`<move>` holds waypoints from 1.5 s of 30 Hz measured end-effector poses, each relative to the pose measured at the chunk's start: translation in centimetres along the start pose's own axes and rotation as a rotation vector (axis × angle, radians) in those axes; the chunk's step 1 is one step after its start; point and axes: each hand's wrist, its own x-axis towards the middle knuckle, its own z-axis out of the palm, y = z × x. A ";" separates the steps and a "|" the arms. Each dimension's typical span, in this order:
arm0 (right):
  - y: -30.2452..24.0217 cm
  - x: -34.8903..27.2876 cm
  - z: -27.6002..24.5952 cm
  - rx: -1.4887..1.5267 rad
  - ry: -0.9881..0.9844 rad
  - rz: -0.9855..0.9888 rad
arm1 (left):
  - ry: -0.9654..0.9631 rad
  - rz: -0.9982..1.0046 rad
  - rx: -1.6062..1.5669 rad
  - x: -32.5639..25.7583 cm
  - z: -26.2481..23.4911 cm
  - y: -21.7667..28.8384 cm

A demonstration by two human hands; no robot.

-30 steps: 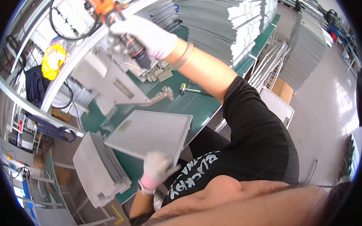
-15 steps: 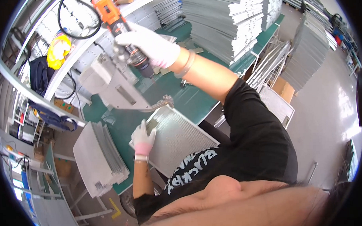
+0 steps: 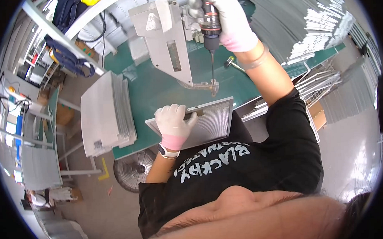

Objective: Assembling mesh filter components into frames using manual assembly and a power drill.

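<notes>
My gloved left hand (image 3: pixel 173 123) grips the upper edge of a metal-framed mesh panel (image 3: pixel 215 123), thumb on the mesh side and fingers over the frame. The panel stands tilted against the front edge of the green table, close to my body. High at the right, my gloved right hand (image 3: pixel 234 25) is wrapped round a power screwdriver (image 3: pixel 211 28) pointing down. Its long thin bit (image 3: pixel 213 66) reaches the small metal end of an arm on a grey screw feeder (image 3: pixel 161 42). Whether a screw sits at the tip is too small to tell.
Left on the green table (image 3: pixel 152 89) stands a stack of pale panels (image 3: pixel 99 110). A large pile of grey panels (image 3: pixel 281 19) rises at the back right. A small hammer (image 3: pixel 231 62) lies near my right forearm. A floor fan (image 3: pixel 139 168) stands below the table.
The screwdriver has come down and right in view, its bit now at the feeder arm's end. My left hand has raised the panel to a steeper tilt. The head view has shifted.
</notes>
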 end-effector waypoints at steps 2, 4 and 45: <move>0.8 -1.7 1.9 -0.033 0.069 0.041 | 0.133 0.028 -0.064 -1.0 0.1 -0.6; 2.1 -2.5 2.7 -0.038 0.054 0.067 | 0.121 -0.012 -0.076 -1.8 -0.4 -0.1; 8.5 -8.9 1.4 0.193 -0.094 0.092 | 0.070 0.048 -0.211 -1.9 0.3 0.0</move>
